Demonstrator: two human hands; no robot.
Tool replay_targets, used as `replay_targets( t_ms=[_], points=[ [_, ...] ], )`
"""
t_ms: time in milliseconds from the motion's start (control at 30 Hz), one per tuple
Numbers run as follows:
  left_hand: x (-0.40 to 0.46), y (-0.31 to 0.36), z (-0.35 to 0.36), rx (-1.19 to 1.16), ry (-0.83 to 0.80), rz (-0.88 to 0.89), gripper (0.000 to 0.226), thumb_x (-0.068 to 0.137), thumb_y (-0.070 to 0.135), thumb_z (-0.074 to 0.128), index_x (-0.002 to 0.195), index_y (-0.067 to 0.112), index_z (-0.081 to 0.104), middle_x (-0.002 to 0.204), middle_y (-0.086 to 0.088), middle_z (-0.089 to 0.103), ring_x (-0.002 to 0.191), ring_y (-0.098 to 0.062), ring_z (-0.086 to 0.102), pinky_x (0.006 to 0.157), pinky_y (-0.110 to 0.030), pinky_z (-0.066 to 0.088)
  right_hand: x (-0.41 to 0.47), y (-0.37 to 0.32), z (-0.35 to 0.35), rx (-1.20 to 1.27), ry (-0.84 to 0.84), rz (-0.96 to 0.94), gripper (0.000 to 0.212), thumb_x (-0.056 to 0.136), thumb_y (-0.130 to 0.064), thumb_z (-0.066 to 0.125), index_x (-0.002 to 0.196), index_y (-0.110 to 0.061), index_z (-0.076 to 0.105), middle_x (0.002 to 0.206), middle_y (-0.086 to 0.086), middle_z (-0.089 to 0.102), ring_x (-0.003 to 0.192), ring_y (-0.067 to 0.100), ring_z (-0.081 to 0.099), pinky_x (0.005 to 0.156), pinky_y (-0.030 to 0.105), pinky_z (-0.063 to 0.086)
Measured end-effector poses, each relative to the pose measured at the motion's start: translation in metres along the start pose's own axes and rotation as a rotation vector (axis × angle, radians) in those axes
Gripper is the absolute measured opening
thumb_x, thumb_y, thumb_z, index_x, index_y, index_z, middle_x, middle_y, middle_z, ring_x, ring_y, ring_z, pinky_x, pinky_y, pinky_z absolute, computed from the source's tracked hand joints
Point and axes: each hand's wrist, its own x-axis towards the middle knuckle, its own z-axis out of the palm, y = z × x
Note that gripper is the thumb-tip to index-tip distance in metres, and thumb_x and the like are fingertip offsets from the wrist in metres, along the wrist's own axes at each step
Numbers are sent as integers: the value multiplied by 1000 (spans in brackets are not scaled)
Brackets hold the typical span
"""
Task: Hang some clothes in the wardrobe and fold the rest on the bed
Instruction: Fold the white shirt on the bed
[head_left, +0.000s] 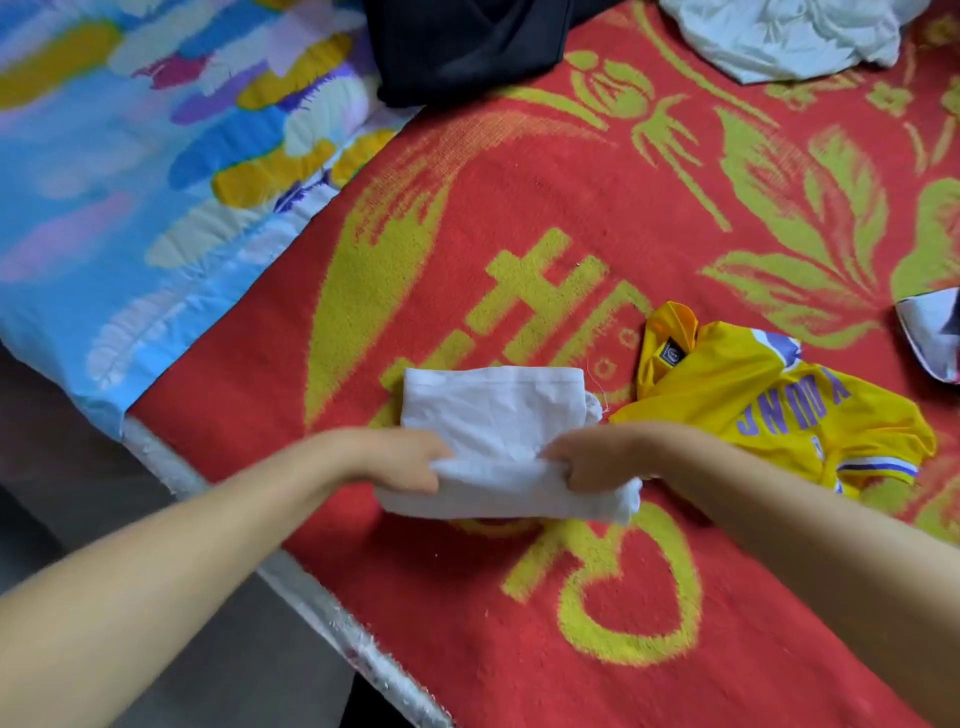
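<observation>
Gripping the white garment (493, 415), both hands (501, 460) curl knuckles-up.

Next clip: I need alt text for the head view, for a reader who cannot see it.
Both hands, left and right, grip the near edge of a partly folded white garment on a red and yellow blanket. A yellow jersey lies crumpled to its right; a dark garment and a pale one lie farther back.
</observation>
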Motion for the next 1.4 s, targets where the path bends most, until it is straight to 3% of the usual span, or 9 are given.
replay_targets(
  t_ms=[133,200,300,500,600,700,867,1067,1400],
  points=[
    [31,-20,-71,15,212,-50,21,78,-3,49,72,16,51,77,-7,56,76,-19,50,63,-30,36,16,27,-65,8,291,92,18,83,-2,43,89,-12,57,77,0,54,83,22,49,54,29,35],
    [51,-29,-88,81,292,-129,20,80,-1,50,85,15,60,87,-8,62,86,-24,56,68,-31,41,35,42,-77,41,425,130,36,86,-2,42,116,-10,59,108,11,63,103,28,56,78,33,48],
    [72,-33,-83,248,436,-295,60,91,20,53,146,15,30,145,-17,39,134,-31,37,108,-43,32,60,43,-59,-81,565,307,61,92,-11,42,150,-18,24,152,16,29,142,33,25,112,56,24],
    [77,-6,51,414,600,-172,97,83,58,48,152,23,-10,158,-15,-19,144,-26,-23,111,-60,-7,81,14,62,-258,609,106,90,90,-55,45,152,-22,-12,159,14,-15,146,32,-16,110,66,-9],
    [83,-14,91,457,569,-278,116,77,46,59,140,23,-35,147,-17,-40,135,-27,-38,106,-66,-8,77,21,78,-330,672,89,111,66,-50,74,153,-26,9,160,14,6,146,36,2,108,71,3],
    [97,-15,90,433,705,-306,100,87,30,52,140,29,-32,151,-15,-31,140,-30,-27,105,-72,2,82,21,76,-341,795,146,107,48,-39,86,145,-28,42,151,11,38,138,41,33,95,77,22],
    [108,-15,74,403,680,-302,64,86,18,1,139,37,-29,149,-6,-34,140,-33,-26,103,-73,8,95,15,62,-263,867,250,75,83,-17,64,149,-30,31,156,8,27,142,45,21,97,80,19],
    [71,2,23,410,668,-291,83,95,5,39,149,41,-13,159,-1,-17,145,-38,-15,108,-66,17,62,6,23,-185,796,284,67,97,-15,43,153,-33,10,158,0,14,145,36,7,107,60,24],
    [-94,45,10,449,846,-403,66,100,8,27,152,36,-3,161,-3,-3,146,-37,-1,110,-64,19,-63,-99,-15,-414,869,113,71,92,-9,45,152,-31,14,154,3,23,143,39,12,106,63,22]
  ],
)
